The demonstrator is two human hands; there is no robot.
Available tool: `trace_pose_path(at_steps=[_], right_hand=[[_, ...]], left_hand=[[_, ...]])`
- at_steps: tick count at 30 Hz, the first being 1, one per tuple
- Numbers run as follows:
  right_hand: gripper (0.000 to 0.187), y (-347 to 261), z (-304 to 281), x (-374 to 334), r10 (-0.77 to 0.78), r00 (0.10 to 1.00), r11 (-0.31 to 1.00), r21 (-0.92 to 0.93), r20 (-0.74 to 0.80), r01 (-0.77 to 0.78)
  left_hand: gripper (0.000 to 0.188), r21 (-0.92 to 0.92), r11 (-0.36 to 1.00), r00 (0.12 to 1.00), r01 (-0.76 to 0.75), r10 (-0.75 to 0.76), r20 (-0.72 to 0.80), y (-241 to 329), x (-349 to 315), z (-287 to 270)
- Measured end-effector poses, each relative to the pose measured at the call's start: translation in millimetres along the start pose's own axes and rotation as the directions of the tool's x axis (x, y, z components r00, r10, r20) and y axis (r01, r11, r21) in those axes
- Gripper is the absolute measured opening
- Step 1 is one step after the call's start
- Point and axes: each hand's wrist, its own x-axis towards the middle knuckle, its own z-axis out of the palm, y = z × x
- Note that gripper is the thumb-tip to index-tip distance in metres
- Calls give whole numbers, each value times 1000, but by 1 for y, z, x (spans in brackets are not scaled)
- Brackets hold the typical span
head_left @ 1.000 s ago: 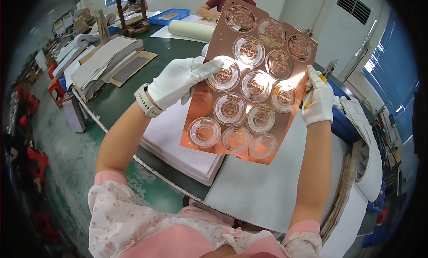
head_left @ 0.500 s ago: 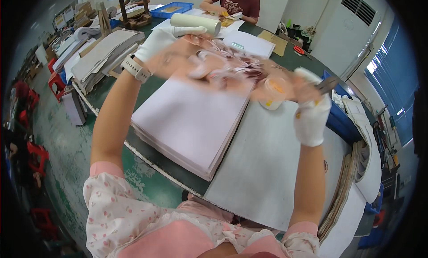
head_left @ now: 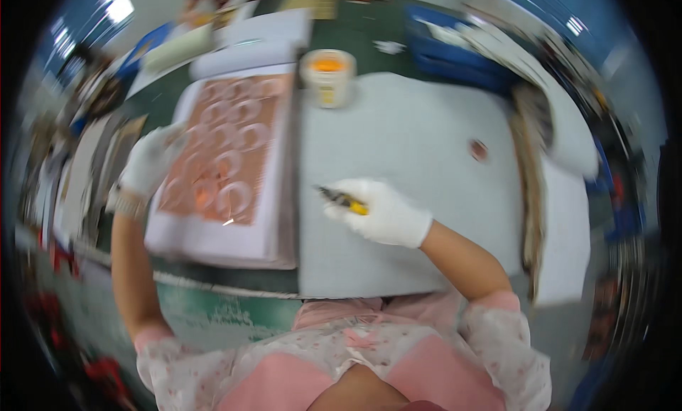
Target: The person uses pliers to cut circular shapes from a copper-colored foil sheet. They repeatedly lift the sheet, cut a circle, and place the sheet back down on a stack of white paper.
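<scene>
A copper-coloured sheet with rows of raised ring shapes lies over the stack of white paper on my left. My left hand, in a white glove, is at the sheet's left edge with its fingers bent onto it; motion blurs the fingertips. Over the grey board to the right, my right hand, also gloved, is closed round a small yellow-and-black hand tool. The tool's dark, pointed tip aims left toward the sheet, apart from it. Its exact kind is unclear.
Behind the grey board stands a white tub with orange contents. A small reddish-brown round piece lies on the board. A blue bin stands at the back right. Another person's hands are at the far left.
The copper-coloured sheet, held up and blurred before, now lies on the paper stack. My right hand has come away from it, nearer to me. My view has swung to the right.
</scene>
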Motion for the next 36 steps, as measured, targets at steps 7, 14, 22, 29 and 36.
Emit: trace_pose_path(at_steps=[7,14,22,29,36], right_hand=[[26,16,-22,-131,187,934,915,400,-305,-52],[29,-6,-18,-296,504,706,836,485,-497,-256],[29,8,9,-375,658,464,660,751,-593,24],[29,11,4,-359,622,531,677,736,-575,2],[24,-7,-7,-363,557,55,829,550,-829,-100]], left_hand=[[29,29,953,921,-301,283,268,249,31,36],[39,221,920,943,-323,294,155,137,162,130],[42,74,996,968,58,-74,239,-49,205,170],[44,-30,990,948,139,-124,294,-2,183,147],[45,144,970,872,195,-239,427,84,151,118]])
